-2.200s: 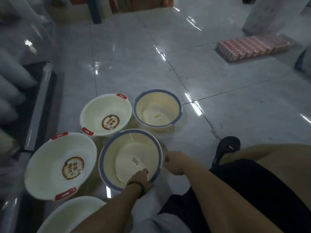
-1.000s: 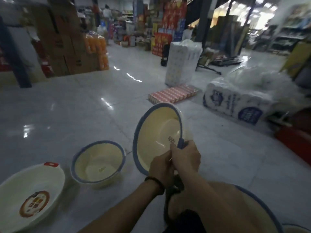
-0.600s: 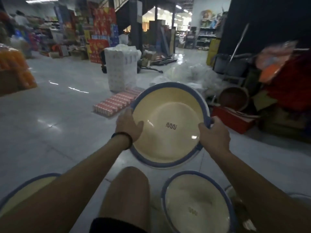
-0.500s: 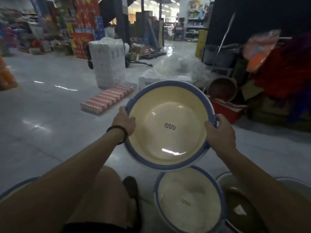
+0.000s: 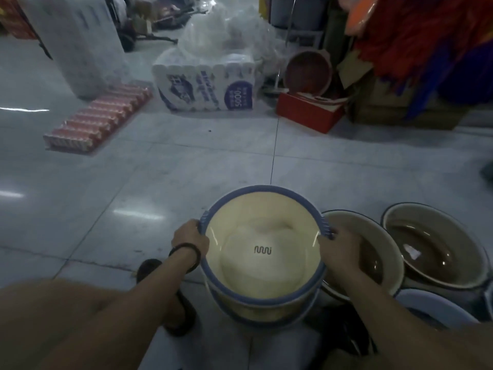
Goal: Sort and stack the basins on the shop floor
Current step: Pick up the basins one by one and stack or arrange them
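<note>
Left hand and right hand grip opposite sides of the blue-rimmed cream basin. This basin rests nested in a matching basin beneath it; brown basins stand just to its right.

The cream basin hides the lower basin except a strip of blue rim. The right hand covers part of the brown basin beside it. The left forearm crosses a dark shoe. Print on the white pack blurs unreadably.
</note>
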Available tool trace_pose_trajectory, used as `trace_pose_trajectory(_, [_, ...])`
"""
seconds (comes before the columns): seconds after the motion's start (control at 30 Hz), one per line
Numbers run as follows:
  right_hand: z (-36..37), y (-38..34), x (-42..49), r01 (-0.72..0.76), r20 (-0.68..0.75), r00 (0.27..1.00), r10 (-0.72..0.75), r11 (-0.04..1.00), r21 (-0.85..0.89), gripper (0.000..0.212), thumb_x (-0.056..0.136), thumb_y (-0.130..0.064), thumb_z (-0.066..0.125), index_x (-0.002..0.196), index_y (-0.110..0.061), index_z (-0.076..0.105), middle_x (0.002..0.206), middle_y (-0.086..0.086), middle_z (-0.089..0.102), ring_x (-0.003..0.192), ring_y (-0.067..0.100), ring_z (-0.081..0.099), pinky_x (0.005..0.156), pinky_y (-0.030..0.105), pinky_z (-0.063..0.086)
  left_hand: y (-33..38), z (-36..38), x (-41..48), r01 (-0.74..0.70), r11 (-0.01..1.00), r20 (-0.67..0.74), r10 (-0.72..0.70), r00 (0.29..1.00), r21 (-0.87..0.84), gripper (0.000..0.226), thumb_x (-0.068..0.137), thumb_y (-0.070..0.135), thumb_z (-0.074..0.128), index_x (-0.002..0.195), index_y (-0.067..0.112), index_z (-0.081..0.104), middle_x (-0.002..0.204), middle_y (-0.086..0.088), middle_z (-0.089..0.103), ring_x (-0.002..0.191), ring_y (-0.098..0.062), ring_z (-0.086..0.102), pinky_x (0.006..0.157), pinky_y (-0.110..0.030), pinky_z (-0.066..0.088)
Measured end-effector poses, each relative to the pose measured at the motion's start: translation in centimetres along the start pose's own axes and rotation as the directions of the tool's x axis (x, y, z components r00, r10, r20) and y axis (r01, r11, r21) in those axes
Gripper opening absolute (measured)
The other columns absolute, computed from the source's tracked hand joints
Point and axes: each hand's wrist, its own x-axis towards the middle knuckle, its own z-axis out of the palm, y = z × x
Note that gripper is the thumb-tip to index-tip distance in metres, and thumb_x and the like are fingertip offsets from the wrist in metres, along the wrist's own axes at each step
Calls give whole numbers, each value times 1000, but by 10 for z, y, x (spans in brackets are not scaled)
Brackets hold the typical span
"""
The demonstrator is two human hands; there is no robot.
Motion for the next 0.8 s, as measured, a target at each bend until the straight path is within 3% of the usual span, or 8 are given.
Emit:
trace_pose_trajectory(0.1, [11, 22, -3, -65, 85, 994, 66, 998, -9, 11, 96, -22, 66, 100, -13, 71, 91, 4, 73, 89, 25, 69, 87, 47, 58, -16, 31, -3, 58, 995, 39, -61, 997, 82, 6, 94, 14, 57, 94, 19, 59, 94, -4, 68, 72, -18, 54, 66, -29, 46])
trace_pose_trajectory(0.17, [16, 37, -4, -69, 127, 989, 73, 997, -36, 12, 96, -22, 66, 103, -14, 71, 96, 3, 73, 95, 24, 68, 92, 47, 56, -24, 48, -7, 83, 988, 63, -92, 994, 134, 10, 94, 14, 56, 87, 21, 54, 93, -5, 68, 68, -18, 53, 65, -29, 47])
trace_pose_trajectory(0.37, [28, 60, 6, -59, 119, 990, 78, 986, -155, 11, 95, -19, 68, 88, -11, 71, 83, 2, 70, 81, 20, 65, 66, 29, 45, -26, 74, -6, 90, 985, 50, -98, 994, 146, 13, 92, 17, 58, 95, 26, 50, 78, 2, 56, 72, -21, 57, 68, -33, 53])
trace_pose_trajectory(0.47, [36, 70, 8, -77, 89, 991, 101, 967, -245, 10, 94, -18, 69, 88, -11, 71, 82, 3, 68, 79, 21, 64, 72, 29, 45, -28, 81, -4, 76, 983, 59, -87, 994, 165, 14, 92, 16, 58, 99, 26, 52, 76, 2, 56, 66, -19, 55, 65, -32, 50])
trace_pose_trajectory(0.63, [47, 86, 9, -93, 90, 987, 136, 922, -375, 15, 96, -23, 69, 92, -10, 75, 79, 2, 67, 72, 18, 58, 70, 26, 43, -30, 87, 3, -35, 979, 107, 14, 994, 202, 23, 95, 16, 47, 114, 27, 53, 97, -7, 68, 81, -27, 63, 72, -36, 55])
trace_pose_trajectory(0.8, [46, 84, 20, -94, 158, 971, 178, 897, -432, 22, 98, -27, 67, 101, -6, 75, 99, 13, 75, 96, 29, 71, 89, 39, 57, -31, 92, 6, -51, 978, 157, 19, 987, 201, 33, 97, 15, 50, 129, 21, 50, 106, -12, 68, 93, -31, 65, 83, -40, 57])
